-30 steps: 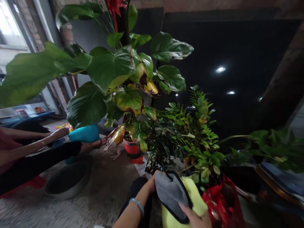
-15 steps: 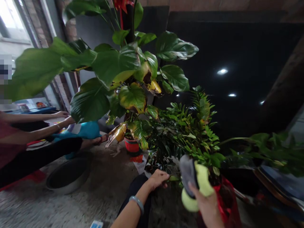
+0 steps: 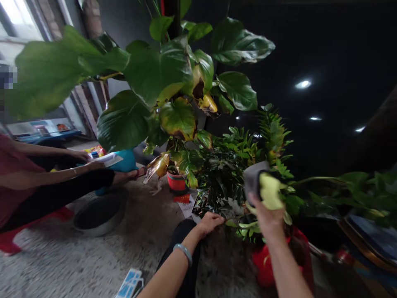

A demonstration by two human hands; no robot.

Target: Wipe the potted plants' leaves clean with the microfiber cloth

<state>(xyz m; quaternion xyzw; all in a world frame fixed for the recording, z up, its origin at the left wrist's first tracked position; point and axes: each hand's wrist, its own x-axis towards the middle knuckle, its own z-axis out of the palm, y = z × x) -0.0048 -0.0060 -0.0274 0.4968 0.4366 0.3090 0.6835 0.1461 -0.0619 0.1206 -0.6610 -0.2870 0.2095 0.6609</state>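
My left hand (image 3: 211,223), with a pale bangle on its wrist, has its fingers pinched together at the tip of a green leaf (image 3: 231,223) low on the bushy potted plant (image 3: 248,149). My right hand (image 3: 269,217) grips a folded cloth (image 3: 271,191), grey on one side and yellow on the other. It is raised in front of the plant's leaves, slightly blurred. Below my right forearm a red wrapping (image 3: 263,265) surrounds a pot. A taller plant with broad leaves (image 3: 158,70), some yellowed and browned, rises from a red pot (image 3: 176,182).
At the left a person (image 3: 21,174) sits on a red stool (image 3: 12,240), holding something white. A dark basin (image 3: 99,215) stands on the concrete floor. A blue-and-white packet (image 3: 130,283) lies near my leg. Dark glossy panels (image 3: 335,49) stand behind the plants.
My right hand has lifted the cloth upward, away from the low leaf. My left hand stays by the leaf. The view has tilted down a little, and the other person's hands have moved.
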